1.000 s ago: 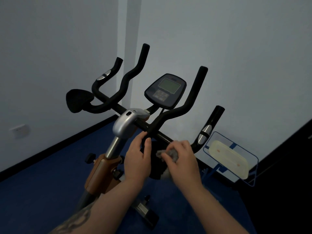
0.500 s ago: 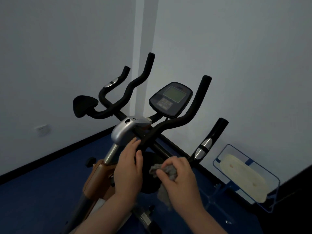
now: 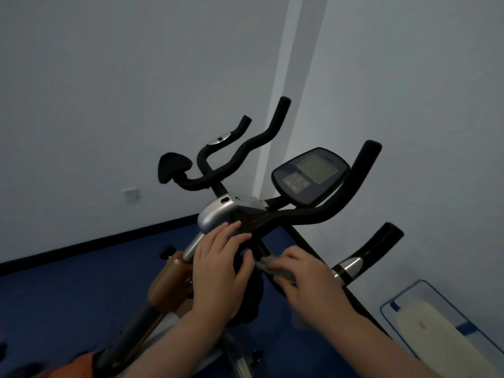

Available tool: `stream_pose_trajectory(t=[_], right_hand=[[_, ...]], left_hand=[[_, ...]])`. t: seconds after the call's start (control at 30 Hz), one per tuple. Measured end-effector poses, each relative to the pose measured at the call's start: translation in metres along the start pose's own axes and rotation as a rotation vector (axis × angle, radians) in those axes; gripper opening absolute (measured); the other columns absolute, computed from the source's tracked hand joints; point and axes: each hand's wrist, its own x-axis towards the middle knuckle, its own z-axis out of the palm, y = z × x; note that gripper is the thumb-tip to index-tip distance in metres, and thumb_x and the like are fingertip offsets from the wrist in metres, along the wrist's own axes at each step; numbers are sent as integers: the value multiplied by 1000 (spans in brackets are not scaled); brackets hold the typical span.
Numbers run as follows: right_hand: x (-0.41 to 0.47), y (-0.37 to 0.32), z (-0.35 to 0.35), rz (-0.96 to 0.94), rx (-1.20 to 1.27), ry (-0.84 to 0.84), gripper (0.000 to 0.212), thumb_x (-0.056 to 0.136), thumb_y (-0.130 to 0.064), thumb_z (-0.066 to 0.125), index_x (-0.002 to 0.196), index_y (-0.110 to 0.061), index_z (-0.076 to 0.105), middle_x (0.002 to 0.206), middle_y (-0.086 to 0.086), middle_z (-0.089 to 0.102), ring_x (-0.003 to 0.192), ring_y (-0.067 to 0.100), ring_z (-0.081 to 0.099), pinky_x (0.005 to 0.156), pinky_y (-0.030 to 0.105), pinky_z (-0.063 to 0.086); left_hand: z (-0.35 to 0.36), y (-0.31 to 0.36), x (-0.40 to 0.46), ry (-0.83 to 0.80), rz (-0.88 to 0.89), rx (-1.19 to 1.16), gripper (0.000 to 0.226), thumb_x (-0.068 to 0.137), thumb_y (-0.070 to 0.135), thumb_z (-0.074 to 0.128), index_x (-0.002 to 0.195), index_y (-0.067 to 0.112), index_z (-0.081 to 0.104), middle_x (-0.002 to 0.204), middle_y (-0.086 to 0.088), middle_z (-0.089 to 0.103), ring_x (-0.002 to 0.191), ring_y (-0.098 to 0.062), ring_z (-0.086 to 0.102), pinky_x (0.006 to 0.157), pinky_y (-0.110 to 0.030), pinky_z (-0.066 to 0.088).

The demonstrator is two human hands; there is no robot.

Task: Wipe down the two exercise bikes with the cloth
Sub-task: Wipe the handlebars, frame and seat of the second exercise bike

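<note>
One exercise bike fills the middle of the view, with black curved handlebars (image 3: 321, 214), a dark console (image 3: 309, 177) and a silver stem cap (image 3: 218, 214). My left hand (image 3: 219, 271) lies over the black padded part just below the stem cap, fingers spread around it. My right hand (image 3: 305, 279) holds a crumpled grey cloth (image 3: 272, 266) pressed against the black handlebar tube on the right side. A second bike is not in view.
The bike stands in a corner of pale walls on blue carpet (image 3: 68, 290). Low on the left wall is a white socket (image 3: 130, 194). At the lower right a blue wire rack (image 3: 409, 296) with a cream pad (image 3: 441, 339) leans by the wall.
The view has moved closer and tilted up. My left hand stays on the black part under the stem. My right hand has slid the cloth up onto the handlebar tube.
</note>
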Motion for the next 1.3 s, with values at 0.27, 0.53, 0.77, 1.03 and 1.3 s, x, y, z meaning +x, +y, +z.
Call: stream_pose_trajectory(t=[0.27, 0.53, 0.77, 1.03, 1.3], right_hand=[[21, 2, 2, 126, 147, -67, 37, 101, -39, 41, 98, -17, 71, 93, -10, 57, 82, 7, 57, 76, 31, 48], [30, 5, -2, 42, 170, -137, 14, 89, -24, 62, 99, -32, 67, 95, -17, 52, 91, 2, 54, 79, 24, 48], [30, 5, 8, 133, 122, -85, 20, 85, -23, 67, 77, -38, 56, 89, -19, 47, 83, -3, 49, 70, 16, 38], [47, -10, 13, 259, 269, -31, 21, 84, -16, 68, 95, -30, 57, 96, -11, 55, 89, 3, 54, 76, 18, 43], [-14, -15, 36, -44, -238, 264, 19, 90, -15, 61, 105, -20, 72, 106, -9, 67, 92, 13, 60, 74, 29, 49]], left_hand=[[4, -6, 0, 43, -79, 15, 34, 87, 41, 53, 116, 26, 64, 130, 14, 55, 122, -8, 47, 103, -35, 38], [4, -5, -1, 71, -73, 2, 35, 86, 43, 50, 113, 28, 63, 124, 22, 51, 113, 8, 37, 98, -24, 32], [4, -5, -6, 42, -119, -31, 28, 84, 39, 59, 111, 30, 63, 131, 16, 51, 119, 9, 32, 102, -8, 19], [2, -7, -2, -16, -32, 67, 31, 86, 29, 61, 117, 25, 61, 136, 7, 51, 124, -8, 41, 102, -22, 26], [-3, -11, 7, -131, 264, 264, 45, 90, 35, 38, 124, 18, 63, 141, -5, 52, 131, -24, 49, 103, -46, 44]])
